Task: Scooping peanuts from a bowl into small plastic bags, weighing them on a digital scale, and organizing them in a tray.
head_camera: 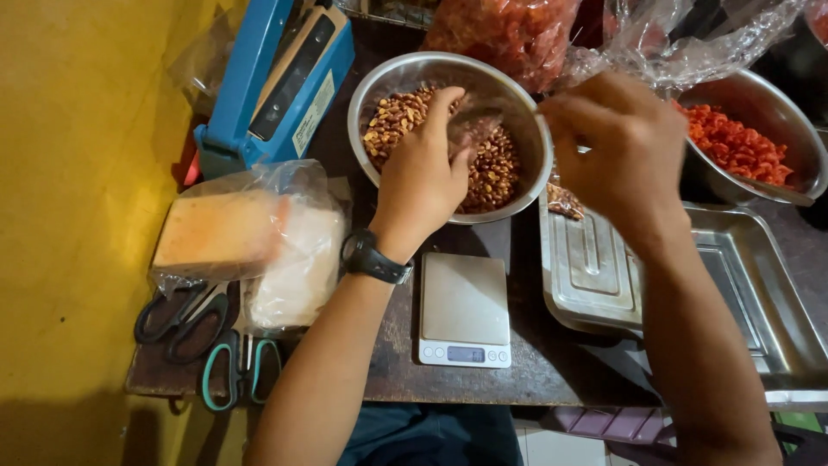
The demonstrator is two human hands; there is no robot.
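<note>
Reaching our left hand (423,173) into the nut bowl (379,82) at top middle, we are pinching a clear bag (476,129); our right hand (617,151) is gripping its edge.

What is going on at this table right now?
A person is working over a steel bowl of roasted nuts. The left hand, with a black watch on its wrist, reaches into the nuts. The right hand is raised at the bowl's right rim, fingers pinched together; what it holds is hard to make out. A small digital scale sits bare in front of the bowl. A second bowl of red pieces stands to the right, scissors to the left.
</note>
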